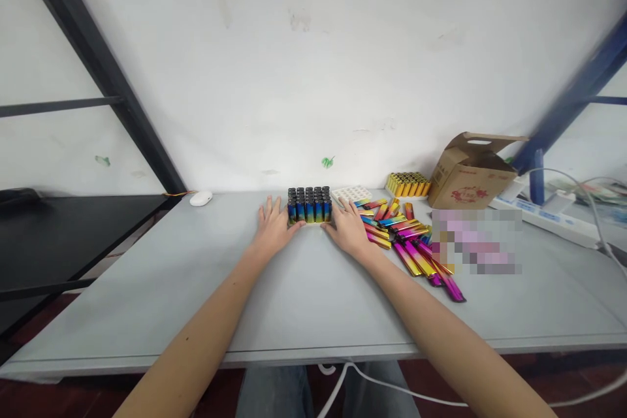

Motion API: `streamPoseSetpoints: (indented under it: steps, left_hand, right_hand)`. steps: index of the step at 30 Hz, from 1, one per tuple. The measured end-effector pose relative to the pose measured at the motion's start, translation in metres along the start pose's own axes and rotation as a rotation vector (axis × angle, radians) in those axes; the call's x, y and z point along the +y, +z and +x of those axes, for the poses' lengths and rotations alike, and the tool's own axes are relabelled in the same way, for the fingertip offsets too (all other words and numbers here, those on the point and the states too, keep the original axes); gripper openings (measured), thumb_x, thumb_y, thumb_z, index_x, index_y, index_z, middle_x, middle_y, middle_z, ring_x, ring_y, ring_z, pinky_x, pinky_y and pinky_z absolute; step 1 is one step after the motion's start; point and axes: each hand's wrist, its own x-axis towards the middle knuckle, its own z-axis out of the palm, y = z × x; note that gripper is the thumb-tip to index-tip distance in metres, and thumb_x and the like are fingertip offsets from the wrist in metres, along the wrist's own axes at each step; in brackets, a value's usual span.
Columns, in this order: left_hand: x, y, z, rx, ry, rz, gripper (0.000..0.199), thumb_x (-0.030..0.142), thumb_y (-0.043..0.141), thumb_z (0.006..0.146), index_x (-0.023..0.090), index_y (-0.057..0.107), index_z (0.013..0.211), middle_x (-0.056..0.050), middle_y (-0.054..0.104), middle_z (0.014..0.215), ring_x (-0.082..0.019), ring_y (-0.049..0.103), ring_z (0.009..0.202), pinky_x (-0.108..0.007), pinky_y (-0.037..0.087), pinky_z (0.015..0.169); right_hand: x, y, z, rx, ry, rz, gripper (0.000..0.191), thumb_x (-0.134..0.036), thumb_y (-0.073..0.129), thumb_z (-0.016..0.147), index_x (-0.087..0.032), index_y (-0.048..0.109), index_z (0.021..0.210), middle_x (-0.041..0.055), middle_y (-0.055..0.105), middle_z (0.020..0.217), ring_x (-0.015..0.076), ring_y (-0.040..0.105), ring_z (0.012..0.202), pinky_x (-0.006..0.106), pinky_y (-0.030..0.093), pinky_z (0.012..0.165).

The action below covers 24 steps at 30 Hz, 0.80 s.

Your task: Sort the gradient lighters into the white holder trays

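A block of lighters [309,206] with blue-to-yellow bodies and black tops stands upright in tight rows at the back middle of the table. Under them, a thin strip of a pale tray [313,223] shows. My left hand [275,225] rests flat beside the block's left side, fingers stretched apart and thumb at the front left corner. On the other side, my right hand [349,227] lies the same way, thumb at the front right corner. Near its fingers is a white tray with holes [353,194], partly hidden. Loose colourful lighters [414,230] lie heaped right of that hand.
Yellow lighters [408,185] stand packed in a tray near the wall, beside an open cardboard box [470,176]. A white power strip [548,219] with cables lies at the right. A small white oval object [200,198] sits at the table's back left. Part of the right side is pixelated.
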Motion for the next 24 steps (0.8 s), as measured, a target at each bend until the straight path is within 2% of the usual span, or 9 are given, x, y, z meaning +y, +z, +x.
streamPoseSetpoints:
  steps: [4,7,11,14,18,24]
  left_hand:
    - [-0.007,0.004,0.004,-0.021,0.018,-0.034,0.076,0.06,0.054,0.089,0.017,0.036,0.149,-0.018,0.029,0.158,-0.042,0.012,0.148,-0.06,0.017,0.116]
    - [-0.011,0.009,0.009,0.008,-0.006,-0.049,0.07,0.058,0.053,0.089,0.019,0.041,0.145,-0.016,0.036,0.155,-0.042,0.019,0.147,-0.06,0.019,0.115]
    - [-0.01,0.013,0.02,0.015,-0.123,-0.028,0.054,0.06,0.054,0.086,0.019,0.062,0.121,-0.016,0.054,0.139,-0.038,0.036,0.138,-0.051,0.03,0.11]
    - [-0.005,0.012,0.033,-0.006,-0.185,0.025,0.045,0.057,0.053,0.088,0.018,0.067,0.106,-0.016,0.062,0.125,-0.035,0.043,0.13,-0.048,0.035,0.105]
    - [-0.002,0.01,0.052,-0.037,-0.221,0.035,0.044,0.053,0.054,0.088,0.016,0.067,0.107,-0.017,0.063,0.119,-0.035,0.046,0.126,-0.045,0.038,0.101]
    - [-0.003,0.013,0.07,-0.043,-0.26,0.03,0.051,0.056,0.055,0.086,0.013,0.067,0.113,-0.021,0.058,0.126,-0.038,0.042,0.129,-0.048,0.038,0.102]
  right_hand:
    - [-0.003,0.001,0.004,-0.022,0.013,-0.033,0.063,-0.035,0.053,0.092,-0.001,0.041,0.143,0.0211,0.061,0.133,0.0308,0.026,0.147,0.046,0.011,0.12]
    - [-0.005,0.002,0.012,-0.035,0.033,-0.048,0.058,-0.035,0.052,0.093,-0.002,0.045,0.14,0.0214,0.061,0.133,0.0321,0.027,0.146,0.048,0.011,0.12]
    - [-0.009,0.008,0.028,-0.075,0.097,-0.09,0.046,-0.036,0.047,0.094,-0.004,0.057,0.126,0.0237,0.064,0.127,0.0317,0.032,0.144,0.049,0.013,0.118]
    - [-0.011,0.012,0.042,-0.094,0.132,-0.125,0.045,-0.036,0.045,0.095,-0.004,0.058,0.124,0.024,0.065,0.125,0.0304,0.035,0.142,0.048,0.013,0.118]
    - [-0.011,0.016,0.056,-0.097,0.167,-0.139,0.045,-0.034,0.046,0.094,-0.002,0.06,0.122,0.0256,0.065,0.123,0.0315,0.04,0.139,0.048,0.013,0.117]
    - [-0.009,0.025,0.072,-0.109,0.215,-0.144,0.044,-0.03,0.044,0.095,0.0,0.056,0.125,0.0262,0.064,0.126,0.0321,0.04,0.139,0.048,0.018,0.116]
